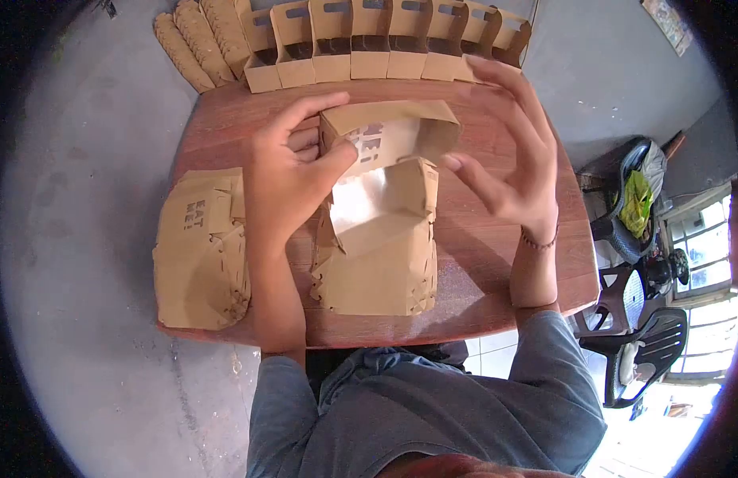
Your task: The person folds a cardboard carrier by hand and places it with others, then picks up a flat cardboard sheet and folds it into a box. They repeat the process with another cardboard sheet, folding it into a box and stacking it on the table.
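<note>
My left hand [301,163] grips the left side of a brown cardboard box [397,137], thumb on its near face and fingers behind. Dark printed letters, partly hidden by the thumb, show on this raised part. Just below it lies a pale, shiny cardboard inside [377,195]; I cannot tell whether the two are joined. Under these, more brown cardboard [377,275] with notched tabs rests on the table. Right of the box, my right hand [512,151] is held up with fingers spread, slightly blurred, its thumb tip close to the box's edge.
Left on the wooden table [480,271] are brown boxes [198,263] printed "EAT ME!". Along the back edge stands a row of cardboard carriers [333,68] with handle holes, beside stacked wavy-edged cardboard [182,52]. A black plastic chair [664,342] is at the right.
</note>
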Available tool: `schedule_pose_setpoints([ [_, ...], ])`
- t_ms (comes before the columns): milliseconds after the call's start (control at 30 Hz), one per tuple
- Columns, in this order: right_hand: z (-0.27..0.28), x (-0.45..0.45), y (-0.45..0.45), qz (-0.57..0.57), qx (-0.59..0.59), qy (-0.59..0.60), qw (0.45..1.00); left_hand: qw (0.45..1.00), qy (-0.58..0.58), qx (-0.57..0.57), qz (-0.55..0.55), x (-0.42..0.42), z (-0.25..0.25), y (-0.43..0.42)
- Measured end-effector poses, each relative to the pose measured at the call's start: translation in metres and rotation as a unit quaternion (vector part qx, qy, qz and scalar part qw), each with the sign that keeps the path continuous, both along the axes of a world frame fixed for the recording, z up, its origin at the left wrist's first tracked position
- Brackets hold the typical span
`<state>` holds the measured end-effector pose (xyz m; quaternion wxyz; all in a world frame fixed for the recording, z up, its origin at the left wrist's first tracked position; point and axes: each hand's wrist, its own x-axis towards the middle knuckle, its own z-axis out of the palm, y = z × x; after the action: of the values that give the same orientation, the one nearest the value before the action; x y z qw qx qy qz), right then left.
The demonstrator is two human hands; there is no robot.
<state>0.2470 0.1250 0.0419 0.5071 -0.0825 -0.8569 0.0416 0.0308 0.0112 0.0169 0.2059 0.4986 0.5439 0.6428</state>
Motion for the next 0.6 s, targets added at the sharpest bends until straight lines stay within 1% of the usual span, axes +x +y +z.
schedule_pose_setpoints([
  [33, -0.002, -0.001, 0.008, -0.001, -0.001, -0.001, 1.0, 1.0, -0.001, -0.001, -0.001, -0.003, 0.0, -0.002],
  [100, -0.012, -0.002, 0.02, -0.002, -0.059, -0.079, 0.995, 0.997, 0.045, 0.042, -0.037, -0.007, -0.001, -0.004],
  [133, -0.016, -0.002, 0.024, 0.096, -0.191, -0.098, 0.972, 0.998, 0.045, 0.037, -0.039, -0.008, -0.002, -0.004],
  [167, -0.019, 0.001, 0.023, 0.095, -0.196, -0.097, 0.971, 0.991, 0.11, 0.074, -0.024, -0.008, -0.003, -0.002],
  [200, -0.017, 0.002, 0.021, 0.097, -0.241, -0.139, 0.956, 0.978, 0.175, 0.111, -0.008, -0.009, -0.005, -0.001],
  [233, -0.017, 0.003, 0.02, 0.1, -0.285, -0.179, 0.936, 0.979, 0.176, 0.108, -0.009, -0.01, -0.006, 0.0],
  [267, -0.018, 0.003, 0.02, 0.1, -0.286, -0.178, 0.936, 0.969, 0.221, 0.113, 0.0, -0.011, -0.006, 0.001],
  [300, -0.019, 0.003, 0.021, 0.117, -0.259, -0.162, 0.945, 0.956, 0.266, 0.12, 0.009, -0.012, -0.006, 0.002],
  [333, -0.018, 0.003, 0.022, 0.133, -0.229, -0.145, 0.953, 0.955, 0.269, 0.122, 0.009, -0.014, -0.006, 0.003],
  [400, -0.018, 0.006, 0.028, 0.142, -0.237, -0.132, 0.952, 0.963, 0.248, 0.107, -0.027, -0.017, -0.009, 0.005],
  [433, -0.017, 0.007, 0.031, 0.15, -0.246, -0.121, 0.95, 0.961, 0.251, 0.111, -0.026, -0.017, -0.009, 0.006],
  [467, -0.015, 0.008, 0.032, 0.15, -0.242, -0.119, 0.951, 0.972, 0.176, 0.12, -0.094, -0.016, -0.008, 0.006],
  [500, -0.014, 0.009, 0.032, 0.13, -0.29, -0.079, 0.945, 0.973, 0.099, 0.127, -0.163, -0.014, -0.008, 0.005],
  [533, -0.013, 0.011, 0.032, 0.11, -0.337, -0.039, 0.934, 0.981, 0.05, 0.034, -0.187, -0.019, -0.004, -0.001],
  [567, -0.013, 0.014, 0.035, 0.108, -0.338, -0.038, 0.934, 0.98, 0.05, 0.034, -0.188, -0.027, -0.01, -0.001],
  [600, -0.012, 0.017, 0.041, 0.088, -0.354, 0.017, 0.931, 0.969, 0.037, 0.022, -0.245, -0.037, -0.021, 0.001],
])
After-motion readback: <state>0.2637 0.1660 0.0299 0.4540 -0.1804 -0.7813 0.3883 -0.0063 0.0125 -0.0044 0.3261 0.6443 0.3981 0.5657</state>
